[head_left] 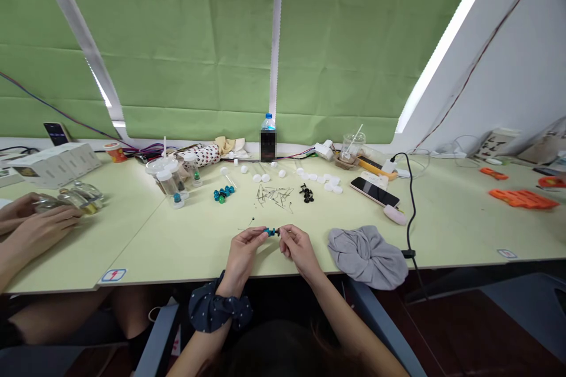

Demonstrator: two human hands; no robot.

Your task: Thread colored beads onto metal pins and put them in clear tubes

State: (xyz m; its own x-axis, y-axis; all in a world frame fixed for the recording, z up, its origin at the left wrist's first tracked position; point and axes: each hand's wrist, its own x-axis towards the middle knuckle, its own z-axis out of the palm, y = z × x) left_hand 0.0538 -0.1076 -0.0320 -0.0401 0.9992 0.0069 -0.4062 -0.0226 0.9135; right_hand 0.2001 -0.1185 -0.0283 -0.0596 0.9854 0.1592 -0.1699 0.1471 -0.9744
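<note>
Just above the table's front edge, my two hands meet over small parts. My left hand (242, 252), with a dark dotted scrunchie (216, 308) on its wrist, pinches a small teal plastic piece (269, 231). Against its right end sits a small black part (277, 232), pinched by the fingertips of my right hand (301, 248). Whether the two parts are joined I cannot tell. Beyond my hands lie scattered metal pins (274, 194), a cluster of teal and green pieces (223, 193) and a heap of black parts (306, 193). One pin with a dark end (252, 220) lies near my left hand.
White caps (325, 179) and clear tubes (174, 185) stand or lie farther back, near a bottle (267, 141). To the right are a grey cloth scrunchie (368, 255), a phone (375, 192) and a black cable (412, 206). At left, another person's hands (48, 230) handle glass bottles.
</note>
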